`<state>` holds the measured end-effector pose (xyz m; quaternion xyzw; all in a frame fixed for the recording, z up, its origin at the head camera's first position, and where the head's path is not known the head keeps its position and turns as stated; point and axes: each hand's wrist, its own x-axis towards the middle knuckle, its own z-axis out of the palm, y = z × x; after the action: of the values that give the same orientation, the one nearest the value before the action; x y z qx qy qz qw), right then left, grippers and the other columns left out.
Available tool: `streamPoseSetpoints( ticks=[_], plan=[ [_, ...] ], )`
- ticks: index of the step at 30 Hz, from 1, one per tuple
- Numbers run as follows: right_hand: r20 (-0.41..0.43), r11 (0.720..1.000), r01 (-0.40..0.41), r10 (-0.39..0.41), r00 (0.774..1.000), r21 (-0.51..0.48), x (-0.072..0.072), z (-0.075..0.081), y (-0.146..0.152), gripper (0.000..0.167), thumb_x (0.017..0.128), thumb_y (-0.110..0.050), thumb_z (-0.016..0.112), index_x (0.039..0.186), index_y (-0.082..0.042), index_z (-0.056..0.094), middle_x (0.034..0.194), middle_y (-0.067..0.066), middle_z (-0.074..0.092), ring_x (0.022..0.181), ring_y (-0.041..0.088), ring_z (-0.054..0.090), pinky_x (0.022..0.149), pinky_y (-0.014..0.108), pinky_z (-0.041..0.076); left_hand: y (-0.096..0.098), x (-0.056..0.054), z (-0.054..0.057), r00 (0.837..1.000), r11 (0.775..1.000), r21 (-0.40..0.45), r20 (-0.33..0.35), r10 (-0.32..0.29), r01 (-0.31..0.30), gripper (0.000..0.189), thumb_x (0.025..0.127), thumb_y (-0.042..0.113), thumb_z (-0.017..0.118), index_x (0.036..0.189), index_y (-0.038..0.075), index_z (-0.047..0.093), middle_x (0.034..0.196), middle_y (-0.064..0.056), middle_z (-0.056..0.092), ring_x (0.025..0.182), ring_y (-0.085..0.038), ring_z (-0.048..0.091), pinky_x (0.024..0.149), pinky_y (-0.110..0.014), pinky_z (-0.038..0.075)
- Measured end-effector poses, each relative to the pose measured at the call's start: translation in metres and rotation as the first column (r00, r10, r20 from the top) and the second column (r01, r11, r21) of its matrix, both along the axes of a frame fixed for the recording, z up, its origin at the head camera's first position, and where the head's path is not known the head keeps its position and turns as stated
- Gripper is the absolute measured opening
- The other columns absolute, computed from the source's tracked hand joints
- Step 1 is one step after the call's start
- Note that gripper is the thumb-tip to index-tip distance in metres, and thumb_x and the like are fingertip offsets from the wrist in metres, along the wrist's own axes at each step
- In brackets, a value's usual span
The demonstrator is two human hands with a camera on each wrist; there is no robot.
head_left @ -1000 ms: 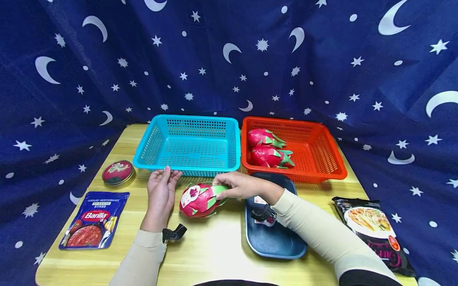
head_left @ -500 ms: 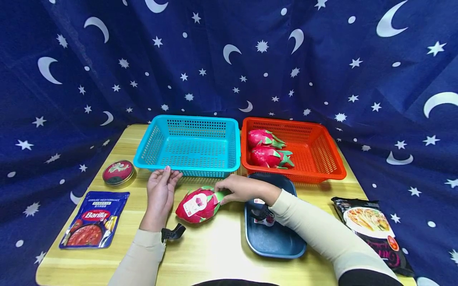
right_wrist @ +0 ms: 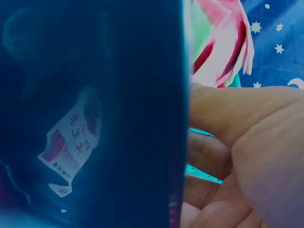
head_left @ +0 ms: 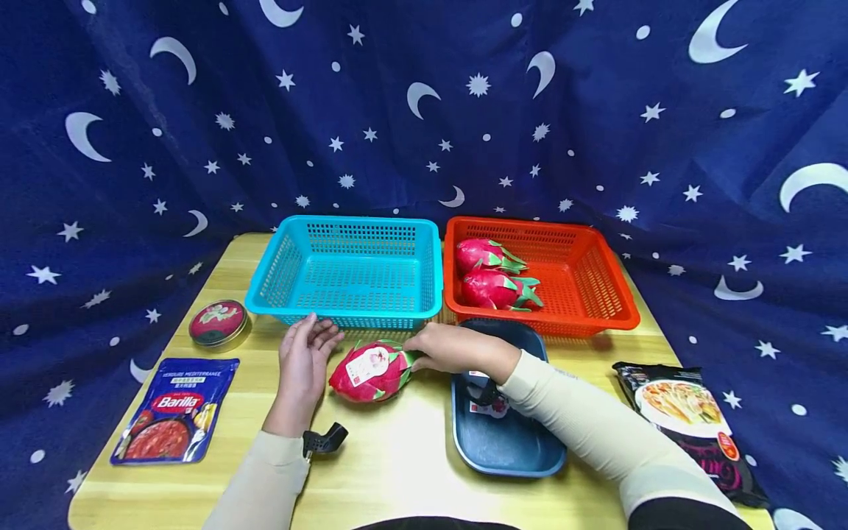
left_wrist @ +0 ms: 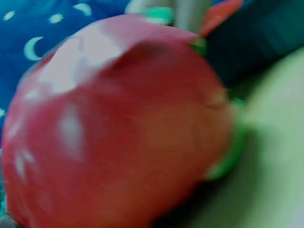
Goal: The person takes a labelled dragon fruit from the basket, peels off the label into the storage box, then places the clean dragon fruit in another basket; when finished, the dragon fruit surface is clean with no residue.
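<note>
A pink dragon fruit (head_left: 372, 372) with green-tipped scales and a white label lies on the table in front of the turquoise basket. My right hand (head_left: 460, 348) pinches its leafy end from the right. To the fruit's left is my left hand (head_left: 305, 361), palm partly up, fingers loosely bent and holding nothing, close to the basket's front rim. In the left wrist view the dragon fruit (left_wrist: 118, 128) fills most of the picture, blurred. The right wrist view shows my thumb and fingers partly hidden behind the dark blue tray wall (right_wrist: 142, 118).
The turquoise basket (head_left: 344, 322) stands beside a red basket (head_left: 596, 324) holding two dragon fruits (head_left: 490, 287). The dark blue tray (head_left: 510, 449), with labels in it, lies under my right forearm. A Barilla pouch (head_left: 175, 408) and round tin (head_left: 218, 324) lie left, a black noodle packet (head_left: 689, 427) right.
The dragon fruit has turned on the table, its label moving from the left end to its upper middle. My right hand keeps hold of its leafy end. My left hand has shifted slightly right.
</note>
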<state>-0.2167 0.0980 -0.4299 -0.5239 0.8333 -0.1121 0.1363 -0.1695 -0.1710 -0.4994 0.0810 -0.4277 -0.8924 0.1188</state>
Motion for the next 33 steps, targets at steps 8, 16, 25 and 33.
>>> streamPoseSetpoints(
  ticks=[8,16,25,33],
  plan=[
    [-0.001,1.000,-0.011,0.011,1.000,-0.015,0.001,-0.003,0.002,0.013,0.100,-0.020,0.076,0.110,-0.011,0.073,0.094,-0.004,0.071,0.083,0.010,0.066,0.074,0.026,0.055,0.007,0.030,-0.012,0.933,0.736,-0.675,-0.230,-0.279,0.054,0.044,0.100,0.013,0.061,0.137,-0.011,0.054,0.145,-0.024,0.056,0.133,-0.046,0.049,0.109,-0.052,0.046],
    [0.022,0.998,0.023,-0.022,1.000,-0.051,0.001,0.010,0.005,0.028,0.097,-0.021,0.080,0.119,-0.005,0.072,0.106,0.004,0.074,0.095,0.019,0.071,0.086,0.029,0.057,0.013,0.043,-0.021,0.905,0.321,-0.947,-0.155,-0.395,-0.022,0.100,0.069,0.034,0.102,0.153,0.016,0.052,0.150,-0.001,0.056,0.129,-0.026,0.056,0.097,-0.051,0.054],
    [0.045,0.970,-0.001,0.012,0.999,-0.242,0.011,0.032,-0.013,0.024,0.103,-0.014,0.072,0.123,-0.001,0.071,0.115,0.008,0.073,0.103,0.018,0.068,0.094,0.029,0.054,0.013,0.042,-0.022,0.912,0.322,-0.945,-0.185,-0.366,-0.062,0.094,0.069,0.031,0.102,0.150,0.018,0.056,0.139,-0.001,0.063,0.119,-0.023,0.063,0.089,-0.048,0.058],
    [0.066,0.958,0.085,-0.070,0.995,-0.274,0.017,0.026,-0.036,0.017,0.100,-0.011,0.076,0.114,-0.003,0.075,0.105,0.005,0.069,0.096,0.016,0.064,0.083,0.026,0.053,0.012,0.041,-0.018,0.905,0.319,-0.945,-0.194,-0.379,-0.069,0.094,0.070,0.028,0.102,0.150,0.019,0.055,0.139,-0.001,0.062,0.118,-0.022,0.061,0.088,-0.044,0.058]
  ],
)
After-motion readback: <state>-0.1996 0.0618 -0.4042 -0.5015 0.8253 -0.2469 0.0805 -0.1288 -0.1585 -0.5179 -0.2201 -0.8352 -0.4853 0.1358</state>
